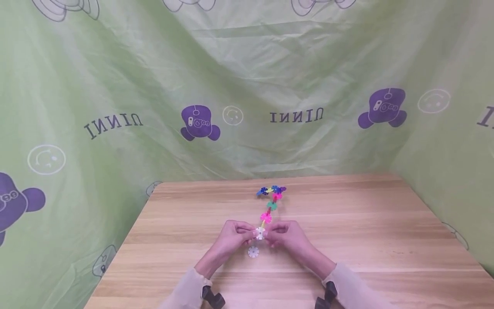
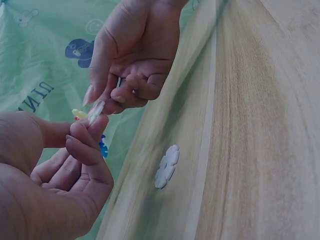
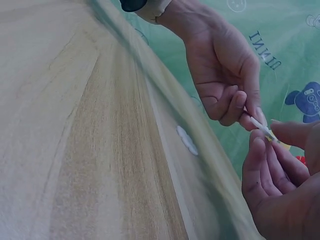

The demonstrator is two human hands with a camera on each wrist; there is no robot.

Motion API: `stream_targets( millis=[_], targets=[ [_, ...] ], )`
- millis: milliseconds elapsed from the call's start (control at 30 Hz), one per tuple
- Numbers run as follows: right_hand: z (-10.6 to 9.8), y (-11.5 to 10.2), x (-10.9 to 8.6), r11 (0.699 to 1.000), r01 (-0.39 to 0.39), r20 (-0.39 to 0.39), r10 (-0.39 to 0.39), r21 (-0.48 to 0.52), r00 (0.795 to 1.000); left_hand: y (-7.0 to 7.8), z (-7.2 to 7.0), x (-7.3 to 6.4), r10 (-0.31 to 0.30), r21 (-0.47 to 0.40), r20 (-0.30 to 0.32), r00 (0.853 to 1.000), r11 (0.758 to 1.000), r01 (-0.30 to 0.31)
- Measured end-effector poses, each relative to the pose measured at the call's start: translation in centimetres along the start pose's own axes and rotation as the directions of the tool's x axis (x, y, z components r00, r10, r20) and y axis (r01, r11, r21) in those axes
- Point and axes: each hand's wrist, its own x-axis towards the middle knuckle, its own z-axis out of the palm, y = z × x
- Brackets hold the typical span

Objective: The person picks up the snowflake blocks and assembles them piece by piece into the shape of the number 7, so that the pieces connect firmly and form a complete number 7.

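Both hands meet over the near middle of the table around a white snowflake disc [image 1: 260,233], a notched plastic piece with a small centre hole. My left hand [image 1: 233,235] pinches its left edge between thumb and fingers. The right hand [image 1: 287,235] pinches the opposite edge. The disc joins the near end of a chain of coloured discs, with yellow, pink [image 1: 266,218], red and green [image 1: 272,206] pieces leading away to blue and purple ones at the far bend. A second white disc [image 1: 253,252] lies flat on the table just below the hands.
The wooden table [image 1: 173,240] runs back to a green printed curtain [image 1: 247,150], which also hangs along both sides. Dark straps [image 1: 213,297] with camera mounts sit at the wrists over light sleeves.
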Motion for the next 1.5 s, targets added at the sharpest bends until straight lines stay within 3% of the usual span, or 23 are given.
stream_targets(
  millis=[200,333,400,467,600,767,1233,1500],
  targets=[
    [0.0,0.1,0.1,1.0,0.006,-0.013,-0.006,-0.021,1.0,-0.2,0.2,0.1,0.012,0.027,-0.006,1.0,1.0,-0.012],
    [-0.2,-0.1,0.2,1.0,0.0,-0.041,-0.001,-0.028,0.999,-0.5,-0.3,0.1,0.068,0.186,0.025,0.997,0.98,-0.071],
    [-0.3,-0.2,0.3,1.0,0.002,-0.044,-0.004,-0.027,0.999,-0.7,-0.8,0.0,0.081,0.301,0.058,0.995,0.949,-0.095],
    [-0.5,-0.2,0.3,1.0,0.011,-0.039,-0.012,-0.024,0.999,-0.8,-1.1,-0.2,0.086,0.413,0.108,0.99,0.902,-0.123],
    [-0.7,0.0,0.4,1.0,0.017,-0.038,-0.017,-0.015,0.999,-1.0,-1.4,-0.6,0.071,0.557,0.185,0.98,0.814,-0.164],
    [-0.7,0.1,0.6,1.0,0.014,-0.048,-0.015,-0.009,0.999,-0.9,-1.2,-0.8,0.064,0.621,0.196,0.979,0.764,-0.174],
    [-0.9,-0.1,0.6,1.0,0.02,-0.058,-0.021,-0.018,0.998,-0.7,-1.1,-0.6,0.053,0.661,0.218,0.975,0.726,-0.187],
    [-0.7,0.0,0.7,0.999,0.018,-0.064,-0.02,-0.03,0.998,-0.9,-1.1,-0.7,0.06,0.663,0.225,0.972,0.722,-0.198]
  ],
)
